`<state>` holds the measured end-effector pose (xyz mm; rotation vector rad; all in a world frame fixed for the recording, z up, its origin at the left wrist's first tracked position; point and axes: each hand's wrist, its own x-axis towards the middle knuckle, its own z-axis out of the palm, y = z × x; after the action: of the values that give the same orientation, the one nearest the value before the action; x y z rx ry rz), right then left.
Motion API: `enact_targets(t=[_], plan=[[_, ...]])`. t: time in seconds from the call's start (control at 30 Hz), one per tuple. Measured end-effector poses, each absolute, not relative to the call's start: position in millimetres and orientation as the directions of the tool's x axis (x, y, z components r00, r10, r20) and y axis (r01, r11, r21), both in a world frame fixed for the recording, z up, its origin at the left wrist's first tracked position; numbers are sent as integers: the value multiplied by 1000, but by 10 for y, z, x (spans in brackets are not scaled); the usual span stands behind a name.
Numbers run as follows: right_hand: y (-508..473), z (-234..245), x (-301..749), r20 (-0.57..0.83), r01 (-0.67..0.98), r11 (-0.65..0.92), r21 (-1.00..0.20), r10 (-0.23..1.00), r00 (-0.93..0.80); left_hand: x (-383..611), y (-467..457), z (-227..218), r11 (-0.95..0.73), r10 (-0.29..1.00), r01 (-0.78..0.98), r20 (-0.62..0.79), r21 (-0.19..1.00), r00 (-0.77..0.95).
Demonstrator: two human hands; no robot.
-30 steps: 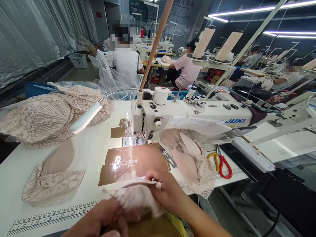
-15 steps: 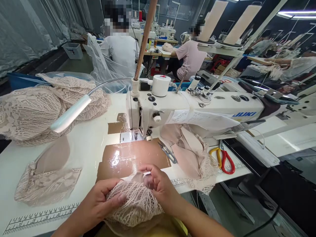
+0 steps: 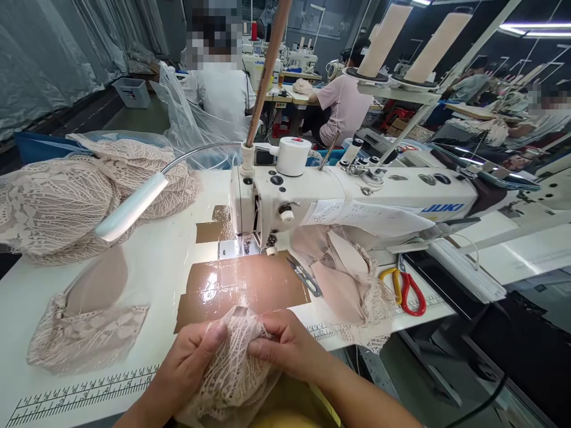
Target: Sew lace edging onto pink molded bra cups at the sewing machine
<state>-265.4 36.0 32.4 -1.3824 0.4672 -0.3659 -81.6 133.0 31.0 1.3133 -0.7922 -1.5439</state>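
My left hand (image 3: 190, 362) and my right hand (image 3: 285, 348) both pinch a beige lace piece (image 3: 234, 362) at the near edge of the white sewing table (image 3: 169, 267). The lace bunches between my fingers and hangs down toward my lap. Straight ahead stands a white JUKI sewing machine (image 3: 339, 196), its needle area (image 3: 247, 244) lit over a glossy brown patch (image 3: 241, 285) taped on the table.
A large lace heap (image 3: 75, 196) lies at the back left and a lace cup piece (image 3: 84, 321) at the near left. More beige pieces (image 3: 348, 279), thread snips (image 3: 303, 276) and red-and-yellow scissors (image 3: 405, 288) lie right of the needle. A gooseneck lamp (image 3: 131, 205) hangs over the table. Other people sit at machines behind.
The lace piece, spread as a dome between my hands half a second ago, is now gathered tighter, with both hands pinching its top close together.
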Motion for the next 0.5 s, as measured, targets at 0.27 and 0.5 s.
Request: enact_targets(t=[0.27,0.5], plan=[[382,278,-2562,-68,141,184,-973,-808,586,-1007,1499,76,-292,-939,788,-318,542,-130],[412,240,-2346,-267,274,474,-837,-791,551,-1240,1368,212,-372,-863,710,-505,598,-27]])
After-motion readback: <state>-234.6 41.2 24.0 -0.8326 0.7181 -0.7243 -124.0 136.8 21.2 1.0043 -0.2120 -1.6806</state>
